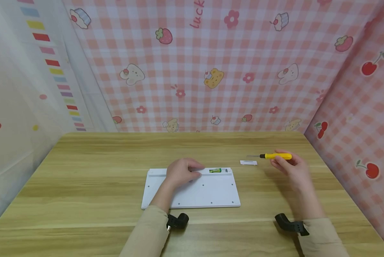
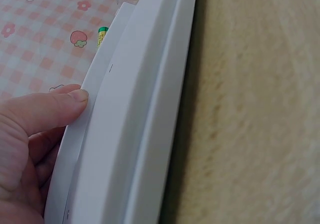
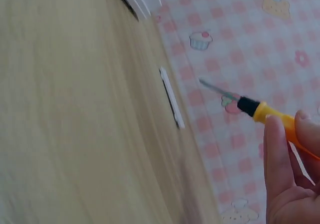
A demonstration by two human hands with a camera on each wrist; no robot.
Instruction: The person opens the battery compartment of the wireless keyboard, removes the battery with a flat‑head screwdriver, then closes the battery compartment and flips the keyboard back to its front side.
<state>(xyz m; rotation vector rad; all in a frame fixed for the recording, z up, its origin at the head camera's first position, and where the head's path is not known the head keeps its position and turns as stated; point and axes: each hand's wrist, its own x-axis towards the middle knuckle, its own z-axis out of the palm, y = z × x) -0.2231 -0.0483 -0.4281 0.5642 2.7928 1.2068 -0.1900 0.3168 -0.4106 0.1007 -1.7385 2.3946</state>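
A white keyboard (image 1: 211, 194) lies face down on the table, its battery slot uncovered along the far edge. Inside that slot sits a green battery (image 1: 215, 170), also visible in the left wrist view as a green and yellow end (image 2: 102, 36). My left hand (image 1: 180, 173) holds the keyboard's far edge, with the thumb (image 2: 65, 107) on it and the other fingers partly hidden behind. To the right, my right hand (image 1: 294, 173) grips a screwdriver (image 1: 279, 156) by its yellow handle, raised above the table. Its metal tip (image 3: 215, 87) points left and touches nothing.
A small white battery cover (image 1: 248, 162) lies on the wooden table (image 1: 98, 178), right of the keyboard and below the screwdriver. Pink checked cloth (image 1: 192, 100) hangs behind the table and along its right side. Both wrists wear black camera mounts (image 1: 179, 221).
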